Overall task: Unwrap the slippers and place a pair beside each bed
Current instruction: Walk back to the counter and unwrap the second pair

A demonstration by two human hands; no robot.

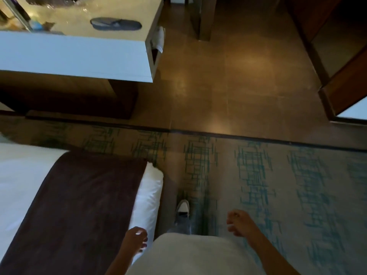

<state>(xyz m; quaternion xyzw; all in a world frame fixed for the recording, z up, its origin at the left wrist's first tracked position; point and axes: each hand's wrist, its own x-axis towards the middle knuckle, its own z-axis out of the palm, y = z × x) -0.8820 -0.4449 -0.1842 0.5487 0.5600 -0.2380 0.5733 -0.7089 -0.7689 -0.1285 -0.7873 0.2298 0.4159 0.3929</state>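
A pair of grey slippers (115,24) lies flat on the glossy desk top (99,34) at the upper left, far from me. The foot of a bed (75,195) with white linen and a dark brown runner fills the lower left. My left hand (137,238) hangs by the bed's corner, fingers loosely curled and holding nothing. My right hand (239,223) swings over the carpet at the lower middle, fingers apart and holding nothing. Both hands are well away from the slippers.
A crumpled clear plastic wrapper (57,2) and small items lie at the desk's back. White cloth (159,39) hangs at the desk's side shelf. Brown tile floor (228,86) meets patterned carpet (278,185). Wooden furniture (337,66) stands at right. My shoe (182,208) steps forward.
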